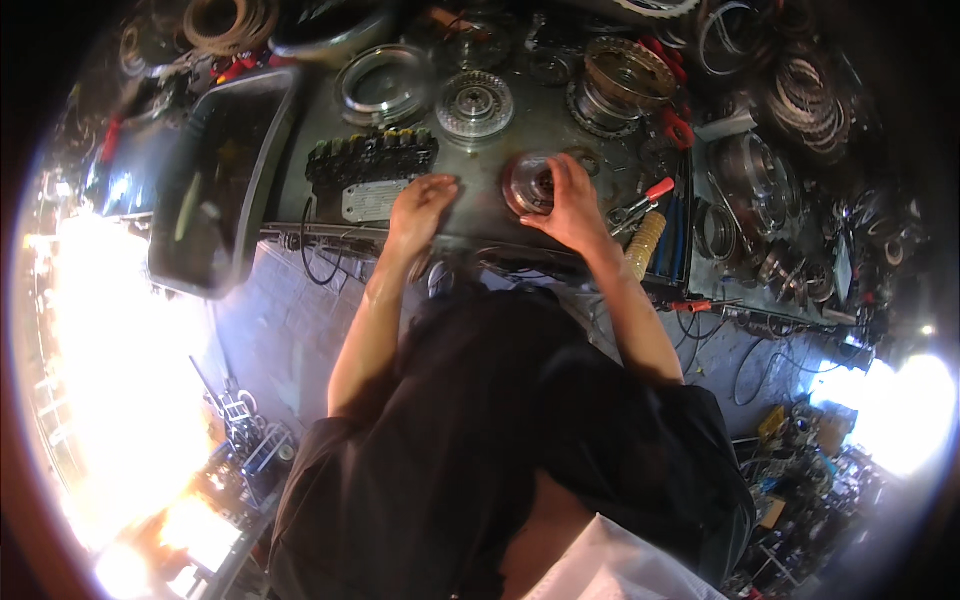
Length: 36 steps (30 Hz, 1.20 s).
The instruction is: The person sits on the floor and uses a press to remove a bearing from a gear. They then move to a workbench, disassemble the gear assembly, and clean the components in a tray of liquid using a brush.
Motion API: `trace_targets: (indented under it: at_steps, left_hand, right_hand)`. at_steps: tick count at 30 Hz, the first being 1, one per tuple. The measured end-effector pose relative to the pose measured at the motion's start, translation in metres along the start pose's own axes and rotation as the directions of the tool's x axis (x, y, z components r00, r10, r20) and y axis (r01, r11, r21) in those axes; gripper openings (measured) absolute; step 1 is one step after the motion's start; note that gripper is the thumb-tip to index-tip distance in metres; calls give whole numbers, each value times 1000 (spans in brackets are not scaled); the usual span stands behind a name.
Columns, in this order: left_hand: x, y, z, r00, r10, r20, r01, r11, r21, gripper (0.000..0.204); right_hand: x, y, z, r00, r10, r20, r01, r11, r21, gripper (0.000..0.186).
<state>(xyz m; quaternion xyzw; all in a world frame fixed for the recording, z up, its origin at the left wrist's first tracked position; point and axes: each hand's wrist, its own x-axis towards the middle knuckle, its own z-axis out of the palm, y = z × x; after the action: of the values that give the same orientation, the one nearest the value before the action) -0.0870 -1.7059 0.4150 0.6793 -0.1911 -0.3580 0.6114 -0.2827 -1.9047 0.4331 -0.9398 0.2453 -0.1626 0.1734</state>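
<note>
My right hand (pixel 572 208) has its fingers and thumb spread around the rim of a round metal clutch drum (pixel 516 186), which sits on the metal workbench (pixel 470 218) near its front edge. My left hand (pixel 422 208) is held over the bench to the left of the drum, fingers loosely bent, and nothing shows in it. Beside that hand lies a black valve body (pixel 335 168) with a row of yellowish solenoids and a pale metal plate (pixel 372 201). Beyond the drum stands a silver toothed clutch hub (pixel 475 104).
A large metal ring (pixel 382 86) and a stacked drum (pixel 610 88) lie farther back. A dark oil pan (pixel 225 170) overhangs the left front edge. To the right are a red-handled tool (pixel 655 190), a yellowish ribbed cylinder (pixel 646 243) and several clutch plates (pixel 808 105).
</note>
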Motion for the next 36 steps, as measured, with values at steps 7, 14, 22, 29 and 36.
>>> trace_targets:
  at_steps: [7, 14, 22, 29, 36]
  left_hand:
    - [-1, -20, -13, 990, 140, -16, -140, 990, -12, 29]
    - [2, -30, -18, 985, 169, -27, -168, 985, 38, 37]
    - [-1, -30, -24, 992, 123, 0, -123, 987, 103, 36]
    - [0, -29, -11, 986, 154, 60, -162, 971, 177, 28]
    - [17, -49, 11, 966, -28, 256, 31, 999, -7, 33]
  right_hand:
    - [-3, -6, 11, 999, -27, -34, 25, 997, -71, 73]
    - [-6, -3, 10, 999, -24, 31, 27, 993, -111, 75]
    - [19, -11, 13, 974, 125, 188, -92, 980, -175, 130]
    - [44, -17, 6, 899, 262, 352, -154, 939, -307, 128]
    - [49, -7, 6, 896, 285, 341, -187, 938, -292, 120]
